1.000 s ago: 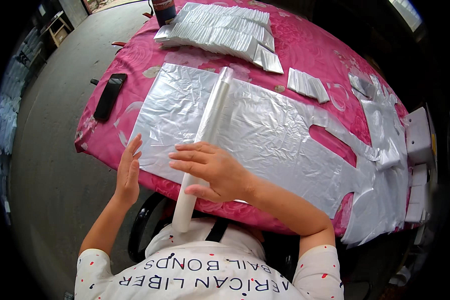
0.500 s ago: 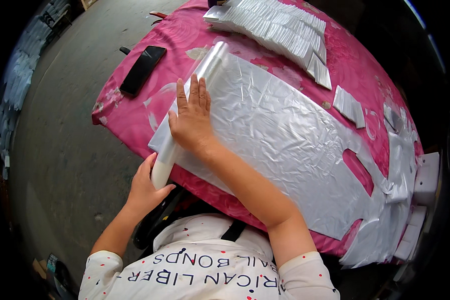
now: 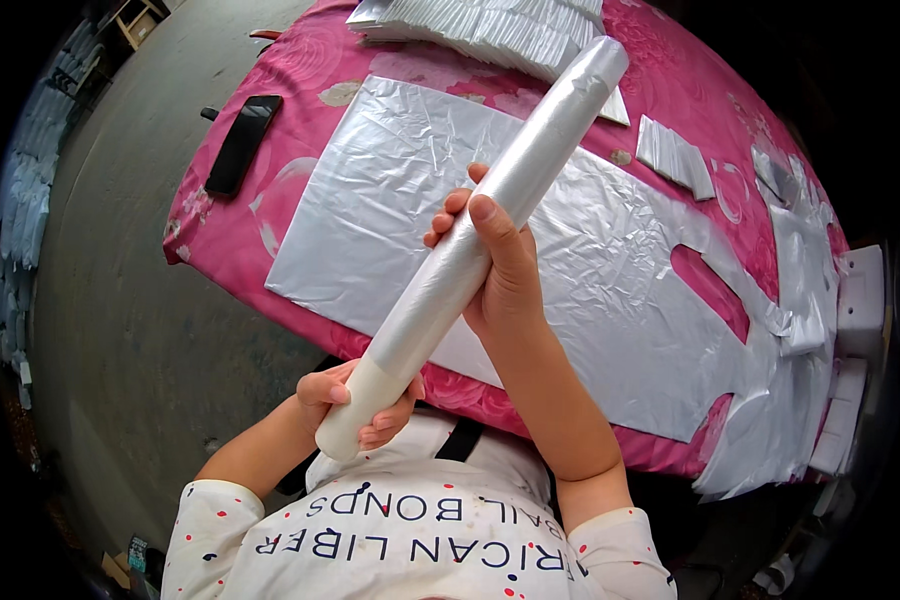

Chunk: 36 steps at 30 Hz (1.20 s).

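Silvery plastic, smooth and tight, fills both hands: right hand clamped around the middle of the plastic roll, thumb over the near face, fingers wrapped round the far side; left hand clamped on the whiter lower end, thumb one side, fingertips the other. Roll sits slantwise, low end by the person's waist, top end pointing up and right over the tabletop. Looks lifted off the surface, though the fisheye makes clearance hard to judge.

Handling, my read: slick film, so firm even wrap from both hands, no squeezing dents in. Right hand at mid-length should balance the long upper part; left steers the tail. Lift straight, level the ends, and mind the far tip, which overlaps the folded packets in view and could knock them if it dips. Set down gently so the layer underneath doesn't drag or crease.

Under the roll: flat plastic sheet, wrinkled, rounded cut-outs toward its right end. Past it, rows of folded packets at the far side, a small bundle nearer the right. Black phone on the pink flowered cloth, left. Loose plastic pieces at the right end, white boxes just beside. Grey floor left.
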{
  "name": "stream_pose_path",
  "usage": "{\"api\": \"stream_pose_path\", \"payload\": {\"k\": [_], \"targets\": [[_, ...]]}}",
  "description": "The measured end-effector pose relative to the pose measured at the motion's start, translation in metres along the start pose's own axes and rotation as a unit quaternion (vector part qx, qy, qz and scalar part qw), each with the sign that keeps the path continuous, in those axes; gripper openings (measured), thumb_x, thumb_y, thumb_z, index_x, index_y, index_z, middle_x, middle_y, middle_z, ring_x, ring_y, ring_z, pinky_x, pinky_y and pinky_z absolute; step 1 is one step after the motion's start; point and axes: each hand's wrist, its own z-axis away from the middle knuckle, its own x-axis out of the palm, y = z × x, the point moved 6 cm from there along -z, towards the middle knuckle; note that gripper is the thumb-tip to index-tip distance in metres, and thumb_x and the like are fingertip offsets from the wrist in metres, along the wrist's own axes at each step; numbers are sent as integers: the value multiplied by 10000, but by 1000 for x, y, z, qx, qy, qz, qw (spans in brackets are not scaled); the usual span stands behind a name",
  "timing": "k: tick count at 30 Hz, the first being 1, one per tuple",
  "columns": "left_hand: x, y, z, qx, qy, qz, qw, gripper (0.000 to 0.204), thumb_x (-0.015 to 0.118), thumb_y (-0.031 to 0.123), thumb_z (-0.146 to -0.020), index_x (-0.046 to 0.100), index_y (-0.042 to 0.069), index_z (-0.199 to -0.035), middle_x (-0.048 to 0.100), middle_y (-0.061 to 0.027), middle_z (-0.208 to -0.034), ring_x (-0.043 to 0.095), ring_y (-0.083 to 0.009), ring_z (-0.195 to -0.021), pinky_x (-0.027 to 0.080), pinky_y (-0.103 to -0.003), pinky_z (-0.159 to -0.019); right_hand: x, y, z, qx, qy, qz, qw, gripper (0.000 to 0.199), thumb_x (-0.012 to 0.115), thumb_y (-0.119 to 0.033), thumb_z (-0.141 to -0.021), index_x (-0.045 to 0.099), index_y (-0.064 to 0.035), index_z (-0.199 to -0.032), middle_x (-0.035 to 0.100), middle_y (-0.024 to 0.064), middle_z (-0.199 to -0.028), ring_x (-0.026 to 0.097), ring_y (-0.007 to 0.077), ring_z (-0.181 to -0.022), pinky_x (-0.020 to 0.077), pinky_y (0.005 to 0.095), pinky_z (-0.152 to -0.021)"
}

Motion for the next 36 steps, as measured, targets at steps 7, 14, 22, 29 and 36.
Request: {"api": "stream_pose_path", "payload": {"k": [7, 14, 22, 29, 36], "targets": [[-12, -23, -29, -62, 39, -174, 982, 783, 662, 520, -752, 410, -51, -1225, 552, -56, -811, 551, -125, -653, 482, -271, -604, -38, -17, 43, -16, 95, 79, 992, 577, 683, -226, -794, 338, -18, -1207, 519, 57, -858, 559, 146, -736, 510, 305, -692], [-22, -13, -33, -15, 282, -510, 813, 572, 603, 437, -837, 440, 32, -1207, 577, -67, -828, 569, -123, -676, 482, -281, -632, -77, 0, 58, -18, 157, 211, 965, 560, 702, -136, -770, 367, 24, -1189, 535, 74, -906, 583, 158, -783, 496, 305, -715], [-46, -32, 9, -215, 227, -309, 898, 726, 713, 547, -667, 538, -16, -1091, 547, -66, -654, 542, -132, -536, 445, -269, -485, -147, -85, 30, -18, 183, 263, 947, 401, 653, -135, -811, 472, -2, -1143, 571, 83, -1019, 547, 129, -898, 448, 255, -791], [-45, -38, 19, -215, 210, -232, 925, 627, 689, 481, -720, 548, 1, -1098, 532, -43, -655, 528, -108, -536, 451, -246, -528, -150, -136, 28, 16, 144, 447, 883, 215, 599, -201, -855, 610, -40, -997, 614, -9, -844, 490, 16, -626, 391, 163, -560], [-53, -42, 24, -222, 209, -200, 931, 675, 714, 484, -688, 542, -15, -1109, 548, -57, -674, 534, -107, -549, 452, -232, -533, -137, -115, 18, 157, 26, 504, 849, 161, 611, -180, -851, 623, -32, -912, 574, -24, -748, 485, 28, -600, 368, 167, -529]]}}
